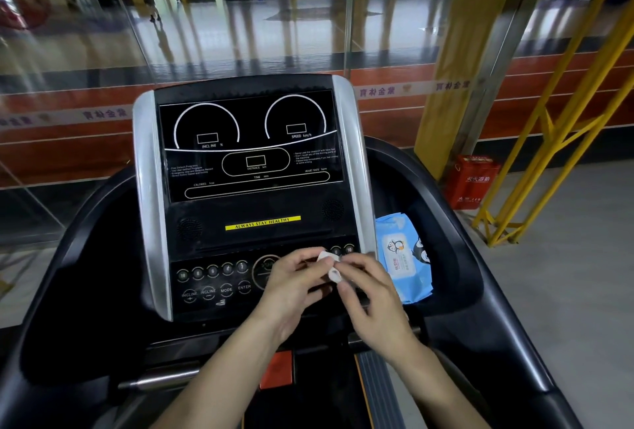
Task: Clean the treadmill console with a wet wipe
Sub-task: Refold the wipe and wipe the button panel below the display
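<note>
The treadmill console [250, 161] stands in front of me, black with silver side rails, dial markings above and round buttons below. Both hands meet over the button panel's right half. My left hand [291, 288] and my right hand [374, 294] pinch a small folded white wet wipe [330, 265] between their fingertips. The wipe is bunched up and partly hidden by my fingers. A blue wet wipe pack [401, 257] lies in the tray just right of the console.
Black handrails [480, 257] curve around both sides of the console. A glass wall rises behind it. A red box [473, 181] and yellow metal frame [535, 161] stand on the floor to the right. An orange safety tab [278, 370] sits below the console.
</note>
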